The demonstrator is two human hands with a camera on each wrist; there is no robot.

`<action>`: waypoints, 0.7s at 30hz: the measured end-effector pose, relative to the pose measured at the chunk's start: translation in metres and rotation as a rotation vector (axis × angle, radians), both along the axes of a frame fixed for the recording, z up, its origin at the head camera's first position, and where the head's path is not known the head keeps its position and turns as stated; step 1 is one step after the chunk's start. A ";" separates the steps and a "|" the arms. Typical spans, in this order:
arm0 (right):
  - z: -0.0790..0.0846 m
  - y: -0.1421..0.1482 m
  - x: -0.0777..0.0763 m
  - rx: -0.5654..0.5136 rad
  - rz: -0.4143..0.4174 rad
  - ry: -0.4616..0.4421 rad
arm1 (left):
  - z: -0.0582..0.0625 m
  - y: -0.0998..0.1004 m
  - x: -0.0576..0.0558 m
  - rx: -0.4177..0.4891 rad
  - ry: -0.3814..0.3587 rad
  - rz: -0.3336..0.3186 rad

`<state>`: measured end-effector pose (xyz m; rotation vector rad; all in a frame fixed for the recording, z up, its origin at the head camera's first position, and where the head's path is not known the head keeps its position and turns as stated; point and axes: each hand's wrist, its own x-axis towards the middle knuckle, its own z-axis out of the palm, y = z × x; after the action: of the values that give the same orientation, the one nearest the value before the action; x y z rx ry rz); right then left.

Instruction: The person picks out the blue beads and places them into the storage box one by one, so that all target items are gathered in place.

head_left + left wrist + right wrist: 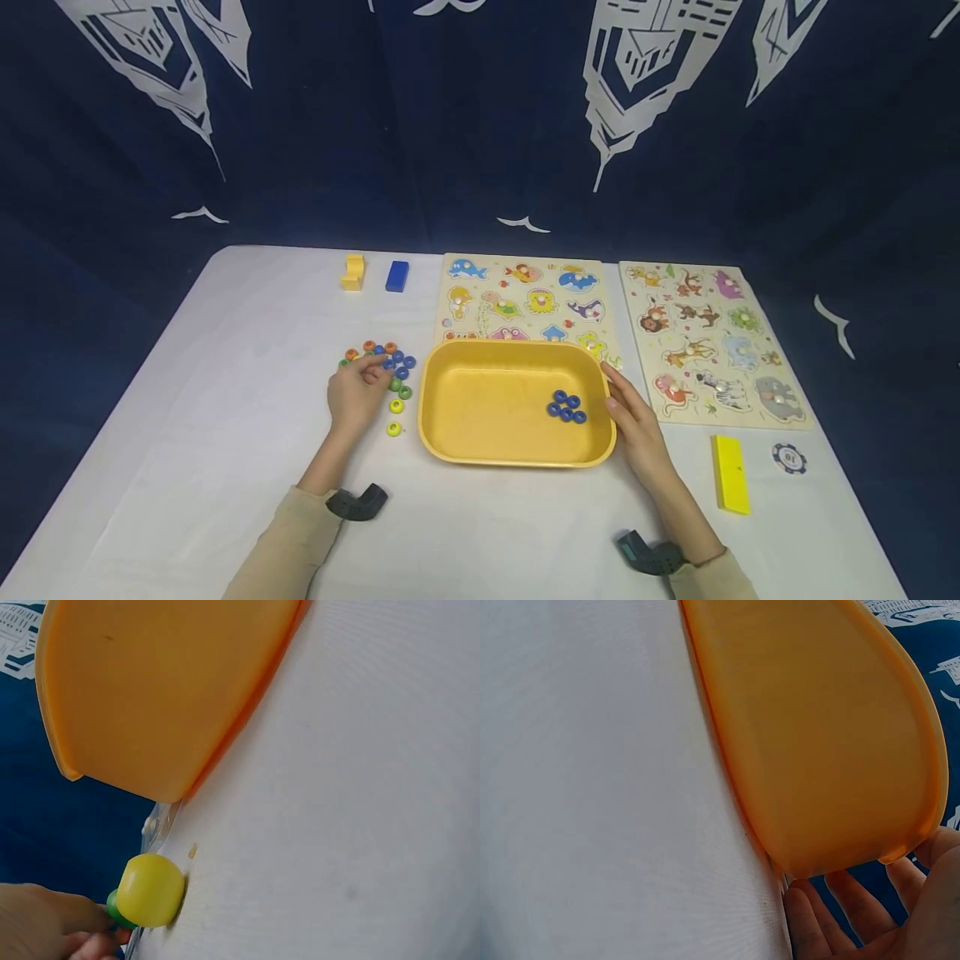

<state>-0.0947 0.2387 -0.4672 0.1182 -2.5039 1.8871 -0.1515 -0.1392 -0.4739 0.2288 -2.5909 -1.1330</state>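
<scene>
My left hand (358,394) is at the cluster of small round beads left of the yellow tray, with thumb and index fingertip pinching a blue bead (387,364). In the left wrist view that bead is hidden; a yellow bead (151,891) and a green bead (118,909) stand before the fingers. Several blue beads (409,362), plus orange beads (391,347) and green ones, lie around the fingertips. Several more blue beads (567,414) sit inside the tray (487,400), toward its right end. My right hand (636,429) rests against the tray's right rim, fingers fairly straight.
Behind the tray lies a sea-animal puzzle board (525,292), partly covered by it. A second animal puzzle board (701,350) is at the right. Nearby are a yellow block (730,475) and a chip (789,458). A blue block (397,277) and yellow arched piece (353,272) stand far left.
</scene>
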 end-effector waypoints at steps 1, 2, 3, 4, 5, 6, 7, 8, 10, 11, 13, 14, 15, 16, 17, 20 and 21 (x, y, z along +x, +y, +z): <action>-0.001 0.000 0.000 -0.005 0.003 0.001 | 0.003 0.001 0.001 0.024 0.010 -0.001; -0.001 0.001 0.000 -0.011 0.005 0.003 | 0.006 0.002 0.002 0.056 0.022 -0.006; -0.001 0.001 0.000 -0.017 0.007 0.005 | 0.011 0.004 0.003 0.093 0.034 -0.017; -0.002 0.001 0.000 -0.022 0.010 0.007 | 0.018 0.007 0.005 0.134 0.049 -0.036; -0.002 0.002 0.000 -0.025 0.012 0.010 | 0.026 0.012 0.007 0.165 0.059 -0.059; -0.002 0.002 -0.001 -0.026 0.013 0.014 | 0.036 0.017 0.009 0.207 0.066 -0.095; -0.002 0.002 0.000 -0.029 0.015 0.017 | 0.045 0.023 0.011 0.235 0.072 -0.137; -0.001 0.002 0.000 -0.032 0.017 0.021 | 0.054 0.031 0.013 0.265 0.065 -0.182; -0.001 0.002 0.000 -0.037 0.022 0.026 | 0.071 0.047 0.015 0.311 0.034 -0.286; 0.000 0.002 -0.001 -0.037 0.023 0.028 | 0.077 0.057 0.015 0.325 0.010 -0.331; 0.000 0.002 -0.001 -0.040 0.024 0.030 | 0.084 0.076 0.014 0.319 -0.026 -0.428; 0.000 0.002 0.000 -0.045 0.025 0.027 | 0.085 0.085 0.013 0.310 -0.044 -0.472; 0.001 0.002 -0.001 -0.050 0.025 0.024 | 0.084 0.094 0.011 0.296 -0.061 -0.512; 0.001 0.001 -0.001 -0.057 0.026 0.018 | 0.082 0.102 0.010 0.270 -0.076 -0.546; 0.001 0.001 -0.001 -0.059 0.023 0.014 | 0.079 0.111 0.008 0.241 -0.087 -0.576; 0.002 0.001 0.000 -0.063 0.017 0.006 | 0.067 0.132 0.003 0.169 -0.137 -0.653; 0.002 0.002 0.000 -0.061 0.011 0.006 | 0.063 0.138 0.001 0.150 -0.165 -0.664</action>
<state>-0.0947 0.2404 -0.4652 0.1373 -2.4434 1.9623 -0.1504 -0.0010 -0.4108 -0.5764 -2.8095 -1.5733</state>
